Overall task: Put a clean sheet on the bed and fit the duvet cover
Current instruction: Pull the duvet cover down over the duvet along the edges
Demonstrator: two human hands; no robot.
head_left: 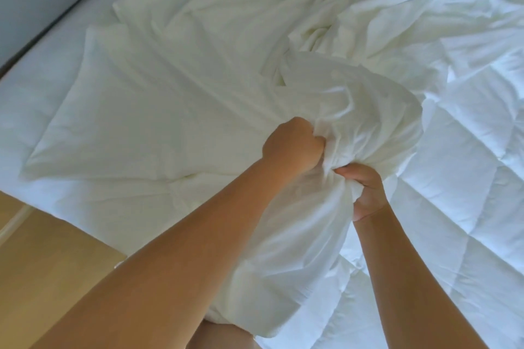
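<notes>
Gathering the duvet cover [354, 110]: both hands are working at one bunch of white cloth just right of the near pillow [127, 122]. The left hand [292, 144] is gripping the cloth beside the pillow's right edge, its fingers curled tight and buried in the folds. The right hand [365, 193], a little farther from the pillow, is clutching a twist of the same cloth, fingers and thumb curled round it. The quilted duvet [467, 164] is lying bare farther right of the pillow and running under the bunch. A white layer [31, 110] is covering the mattress left of the pillow, so the sheet is probably on. The cover is not yet over the duvet; that fitting is seemingly what is left.
</notes>
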